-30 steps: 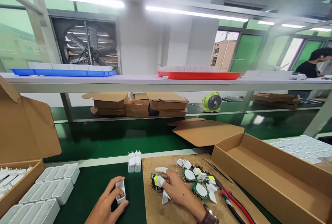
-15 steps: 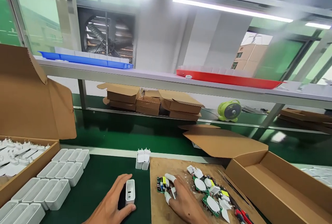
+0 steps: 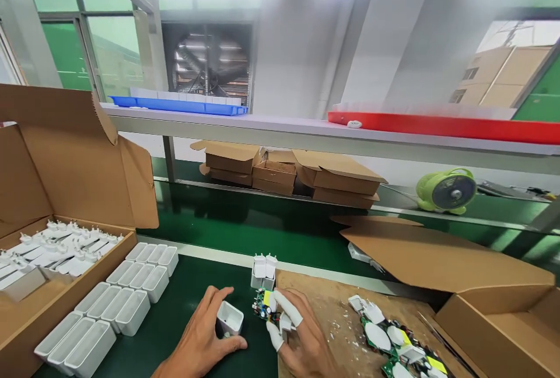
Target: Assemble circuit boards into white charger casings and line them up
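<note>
My left hand (image 3: 199, 334) is curled around a small white plastic charger case (image 3: 230, 318), thumb on its near side and fingers on its far side. The case is tilted, its open end showing. Close by on the right, my right hand (image 3: 306, 334), with white finger cots on thumb and forefinger, pinches a small circuit board (image 3: 263, 304) with a yellow part and white pieces. That board is just above the left edge of the brown work board (image 3: 336, 322), apart from the case. Just beyond it stand two white cases with plug parts (image 3: 263, 270).
Rows of open white cases (image 3: 126, 308) line the left, beside a carton of white plug parts (image 3: 126, 244). More circuit boards (image 3: 380, 337) lie on the right, with tweezers (image 3: 441, 340) and an open carton (image 3: 494, 337). A shelf (image 3: 289, 133) runs across the back.
My right hand has lifted the circuit board off the brown board and moved it left toward the case. In my left hand the case has turned from its slotted end to its open end. The view has shifted left.
</note>
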Demonstrator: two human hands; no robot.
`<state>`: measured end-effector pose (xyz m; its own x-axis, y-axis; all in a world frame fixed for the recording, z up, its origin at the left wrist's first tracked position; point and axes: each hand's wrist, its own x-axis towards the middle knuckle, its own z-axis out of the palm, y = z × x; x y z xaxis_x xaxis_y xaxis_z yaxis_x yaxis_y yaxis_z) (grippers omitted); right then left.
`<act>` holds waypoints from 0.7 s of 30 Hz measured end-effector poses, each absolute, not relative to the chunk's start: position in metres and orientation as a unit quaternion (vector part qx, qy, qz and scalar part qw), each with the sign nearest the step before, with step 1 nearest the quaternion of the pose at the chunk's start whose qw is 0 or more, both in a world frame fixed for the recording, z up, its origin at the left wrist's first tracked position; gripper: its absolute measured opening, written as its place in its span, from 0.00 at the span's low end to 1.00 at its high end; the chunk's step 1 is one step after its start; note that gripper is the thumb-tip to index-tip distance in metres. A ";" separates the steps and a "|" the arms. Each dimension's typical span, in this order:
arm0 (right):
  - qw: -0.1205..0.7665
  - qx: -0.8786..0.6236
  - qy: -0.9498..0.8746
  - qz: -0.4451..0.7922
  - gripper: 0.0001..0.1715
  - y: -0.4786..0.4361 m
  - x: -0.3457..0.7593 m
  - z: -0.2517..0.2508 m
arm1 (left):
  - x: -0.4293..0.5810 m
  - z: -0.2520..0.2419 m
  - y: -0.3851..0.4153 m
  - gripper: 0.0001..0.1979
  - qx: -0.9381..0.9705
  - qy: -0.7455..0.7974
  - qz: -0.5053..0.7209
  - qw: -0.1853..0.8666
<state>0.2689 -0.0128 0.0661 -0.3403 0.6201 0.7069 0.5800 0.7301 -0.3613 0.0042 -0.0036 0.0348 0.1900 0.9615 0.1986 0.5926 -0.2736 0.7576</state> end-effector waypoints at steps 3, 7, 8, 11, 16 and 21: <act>0.454 -0.381 -0.806 0.009 0.36 -0.017 0.276 0.061 | 0.003 0.043 -0.002 0.15 0.741 0.548 0.285 0.262; 0.468 -0.402 -0.786 0.035 0.35 -0.023 0.272 0.060 | -0.004 0.037 -0.007 0.38 0.745 0.533 0.253 0.312; 0.470 -0.405 -0.783 0.048 0.35 -0.025 0.269 0.060 | -0.006 0.035 -0.008 0.46 0.750 0.520 0.246 0.326; 0.465 -0.409 -0.780 0.087 0.34 -0.032 0.262 0.062 | -0.007 0.034 -0.009 0.48 0.786 0.463 0.220 0.345; 0.462 -0.407 -0.781 0.099 0.38 -0.038 0.255 0.060 | -0.001 0.041 -0.010 0.26 0.818 0.437 0.199 0.316; 0.508 -0.404 -0.754 0.099 0.39 -0.036 0.252 0.054 | -0.009 0.024 -0.014 0.31 0.805 0.411 0.312 0.293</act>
